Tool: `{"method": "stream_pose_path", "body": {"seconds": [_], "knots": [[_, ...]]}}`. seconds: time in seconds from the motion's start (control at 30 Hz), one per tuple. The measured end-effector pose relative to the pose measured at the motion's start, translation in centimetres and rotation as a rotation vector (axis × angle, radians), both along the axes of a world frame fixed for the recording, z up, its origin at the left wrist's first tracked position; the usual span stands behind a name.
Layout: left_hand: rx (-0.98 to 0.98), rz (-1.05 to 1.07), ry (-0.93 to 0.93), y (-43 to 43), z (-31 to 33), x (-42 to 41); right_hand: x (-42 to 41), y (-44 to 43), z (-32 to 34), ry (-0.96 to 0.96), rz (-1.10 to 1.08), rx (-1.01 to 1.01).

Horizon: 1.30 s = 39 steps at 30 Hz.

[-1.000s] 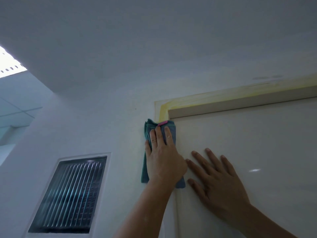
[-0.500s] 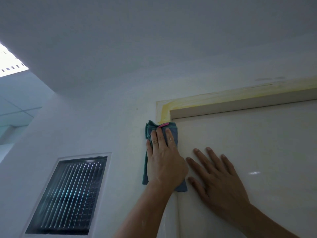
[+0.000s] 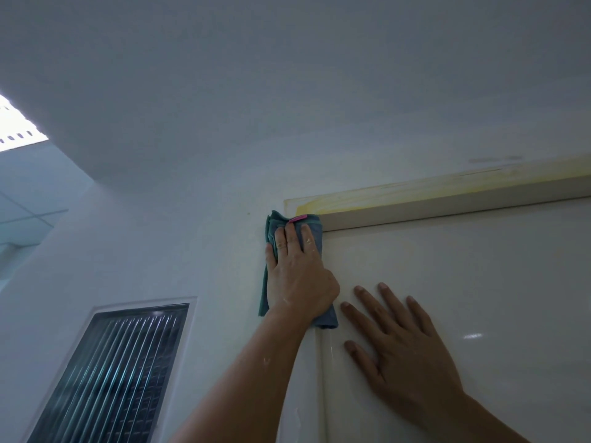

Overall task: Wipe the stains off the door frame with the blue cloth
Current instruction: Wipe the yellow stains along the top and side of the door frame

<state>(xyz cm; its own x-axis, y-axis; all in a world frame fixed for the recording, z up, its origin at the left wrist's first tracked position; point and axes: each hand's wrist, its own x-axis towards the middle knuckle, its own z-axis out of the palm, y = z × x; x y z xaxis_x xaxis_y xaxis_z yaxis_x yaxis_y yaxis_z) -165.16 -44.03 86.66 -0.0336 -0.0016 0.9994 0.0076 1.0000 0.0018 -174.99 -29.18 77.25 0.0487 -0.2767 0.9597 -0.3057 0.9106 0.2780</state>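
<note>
My left hand (image 3: 297, 276) presses the blue cloth (image 3: 315, 228), which has a pink tag at its top edge, flat against the left post of the door frame just below the upper left corner. The door frame's top bar (image 3: 447, 195) runs to the right and carries yellow stains along its face. My right hand (image 3: 403, 343) lies flat with fingers spread on the glossy white door (image 3: 479, 282), a little right of and below the cloth.
A white wall (image 3: 192, 244) stretches left of the frame, with a dark ribbed glass window (image 3: 118, 372) set into it at lower left. The ceiling (image 3: 287, 75) hangs close above, with a bright light panel (image 3: 16, 129) at far left.
My left hand has slid the cloth up the frame post, closer to the stained upper corner. My right hand stays flat on the door.
</note>
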Motion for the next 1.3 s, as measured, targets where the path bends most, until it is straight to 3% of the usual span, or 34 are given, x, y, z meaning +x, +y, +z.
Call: {"method": "stream_pose_path", "body": {"seconds": [0.4, 0.83, 1.3], "knots": [[0.009, -0.014, -0.018, 0.0, 3.4, 0.1, 0.3, 0.0, 0.1, 0.005, -0.01, -0.002], [0.047, -0.086, 0.046, -0.4, -6.4, -0.4, 0.7, 0.3, -0.7, 0.017, 0.032, -0.047], [0.027, -0.085, 0.041, -0.3, 2.0, 0.0, 0.4, 0.4, -0.4, 0.074, 0.003, -0.043]]}}
